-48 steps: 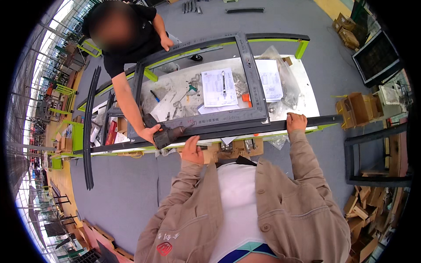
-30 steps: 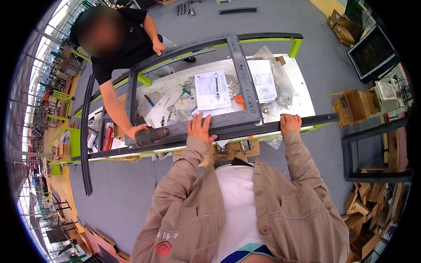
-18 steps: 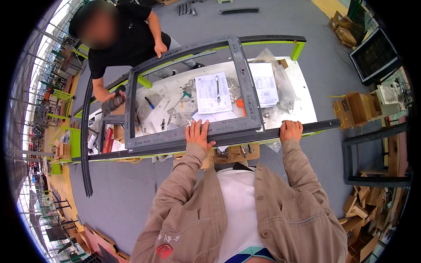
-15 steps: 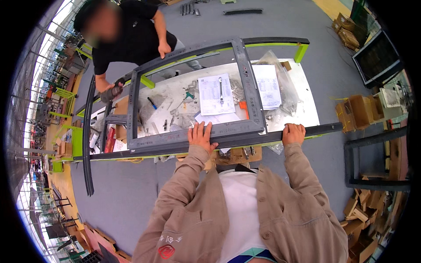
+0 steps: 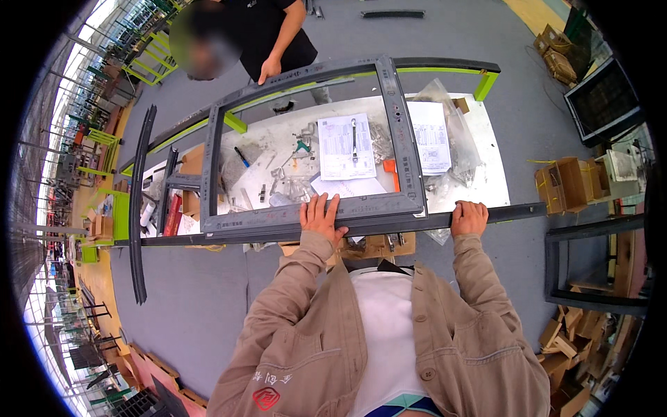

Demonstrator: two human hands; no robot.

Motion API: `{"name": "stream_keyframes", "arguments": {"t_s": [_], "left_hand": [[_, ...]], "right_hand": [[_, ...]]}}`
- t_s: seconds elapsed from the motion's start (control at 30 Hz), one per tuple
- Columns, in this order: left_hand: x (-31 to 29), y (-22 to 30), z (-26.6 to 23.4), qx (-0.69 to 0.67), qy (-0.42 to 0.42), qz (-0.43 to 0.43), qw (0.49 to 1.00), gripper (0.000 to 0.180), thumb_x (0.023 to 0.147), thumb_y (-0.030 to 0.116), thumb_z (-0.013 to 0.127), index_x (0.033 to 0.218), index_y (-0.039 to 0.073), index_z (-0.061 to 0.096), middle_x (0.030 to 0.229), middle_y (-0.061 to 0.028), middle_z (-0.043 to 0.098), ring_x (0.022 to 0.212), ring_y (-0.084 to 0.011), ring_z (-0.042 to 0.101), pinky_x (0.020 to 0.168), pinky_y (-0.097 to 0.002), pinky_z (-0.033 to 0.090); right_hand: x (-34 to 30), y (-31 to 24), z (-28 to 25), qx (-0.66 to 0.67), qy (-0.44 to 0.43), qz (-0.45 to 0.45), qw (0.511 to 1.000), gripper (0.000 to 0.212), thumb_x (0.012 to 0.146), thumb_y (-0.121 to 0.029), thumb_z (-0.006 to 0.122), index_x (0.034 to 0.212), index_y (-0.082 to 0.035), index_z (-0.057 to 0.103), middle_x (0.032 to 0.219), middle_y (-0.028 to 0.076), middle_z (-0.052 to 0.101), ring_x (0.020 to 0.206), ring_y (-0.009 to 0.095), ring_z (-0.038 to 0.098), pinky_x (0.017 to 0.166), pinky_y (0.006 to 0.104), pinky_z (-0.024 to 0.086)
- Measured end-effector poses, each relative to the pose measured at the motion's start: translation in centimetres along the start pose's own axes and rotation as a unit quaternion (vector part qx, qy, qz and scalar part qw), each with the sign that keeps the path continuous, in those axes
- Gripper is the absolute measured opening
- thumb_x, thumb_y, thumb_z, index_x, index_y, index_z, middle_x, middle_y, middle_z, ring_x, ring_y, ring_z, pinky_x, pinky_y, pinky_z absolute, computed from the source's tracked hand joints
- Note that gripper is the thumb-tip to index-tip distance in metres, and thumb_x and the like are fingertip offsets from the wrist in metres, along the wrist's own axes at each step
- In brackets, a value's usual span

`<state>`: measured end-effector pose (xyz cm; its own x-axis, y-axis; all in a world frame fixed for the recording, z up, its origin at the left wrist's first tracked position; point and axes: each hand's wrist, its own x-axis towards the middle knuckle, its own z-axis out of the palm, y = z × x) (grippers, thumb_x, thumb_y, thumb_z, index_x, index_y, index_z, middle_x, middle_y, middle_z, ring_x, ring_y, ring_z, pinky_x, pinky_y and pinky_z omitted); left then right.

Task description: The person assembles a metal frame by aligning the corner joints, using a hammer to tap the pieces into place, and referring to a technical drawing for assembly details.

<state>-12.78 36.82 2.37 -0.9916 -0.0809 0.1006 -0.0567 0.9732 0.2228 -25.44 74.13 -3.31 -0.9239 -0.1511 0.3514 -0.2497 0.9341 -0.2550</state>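
A dark grey window frame [image 5: 313, 210] lies across the black-padded rails of a green stand. My left hand [image 5: 321, 218] rests on its near side, fingers laid over the profile and thumb out to the side. To the right of the frame, my right hand [image 5: 470, 217] has its fingers curled over the near black rail [image 5: 517, 212]. Across the frame, a co-worker's hand [image 5: 270, 68] touches the far side of it. Through the opening show printed sheets [image 5: 340, 163] with a wrench [image 5: 354, 142] on top.
Below the frame a white table [image 5: 278, 125] carries small metal parts, a blue pen [image 5: 242, 157] and a green-handled tool [image 5: 301, 146]. Long black profiles [image 5: 142, 208] stick out at the left. Cardboard boxes [image 5: 571, 184] and another dark frame [image 5: 594, 226] stand at the right.
The co-worker has leaned down over the far side; the dark power tool in that person's other hand is out of sight now. My hands keep their places on the frame and rail.
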Motion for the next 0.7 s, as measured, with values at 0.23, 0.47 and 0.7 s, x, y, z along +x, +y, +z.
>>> {"name": "stream_keyframes", "arguments": {"t_s": [0.23, 0.47, 0.7], "left_hand": [[0.02, 0.14, -0.12, 0.003, -0.015, -0.008, 1.0, 0.091, 0.069, 0.037, 0.08, 0.146, 0.019, 0.037, 0.145, -0.0132, 0.037, 0.139, -0.0352, 0.028, 0.113, -0.0543, 0.014], [0.14, 0.33, -0.46, 0.004, -0.014, -0.007, 1.0, 0.09, 0.069, 0.037, 0.08, 0.146, 0.019, 0.037, 0.145, -0.0126, 0.037, 0.139, -0.0347, 0.027, 0.113, -0.0542, 0.014], [0.13, 0.16, -0.34, -0.002, -0.013, -0.01, 1.0, 0.089, 0.07, 0.035, 0.08, 0.146, 0.02, 0.037, 0.145, -0.0119, 0.037, 0.139, -0.0355, 0.027, 0.114, -0.0544, 0.014]], "right_hand": [[0.13, -0.28, -0.24, 0.002, 0.011, -0.004, 1.0, 0.012, 0.087, -0.019, 0.057, 0.088, -0.012, 0.067, 0.088, 0.005, 0.066, 0.094, 0.025, 0.059, 0.101, 0.0434, 0.036], [0.11, -0.28, -0.05, 0.001, 0.02, -0.006, 1.0, 0.012, 0.086, -0.019, 0.057, 0.088, -0.013, 0.067, 0.087, 0.004, 0.066, 0.093, 0.025, 0.059, 0.102, 0.0433, 0.036], [0.16, -0.14, 0.02, 0.0, 0.014, -0.011, 1.0, 0.013, 0.087, -0.02, 0.057, 0.089, -0.013, 0.067, 0.088, 0.004, 0.066, 0.093, 0.025, 0.059, 0.102, 0.044, 0.036]]}}
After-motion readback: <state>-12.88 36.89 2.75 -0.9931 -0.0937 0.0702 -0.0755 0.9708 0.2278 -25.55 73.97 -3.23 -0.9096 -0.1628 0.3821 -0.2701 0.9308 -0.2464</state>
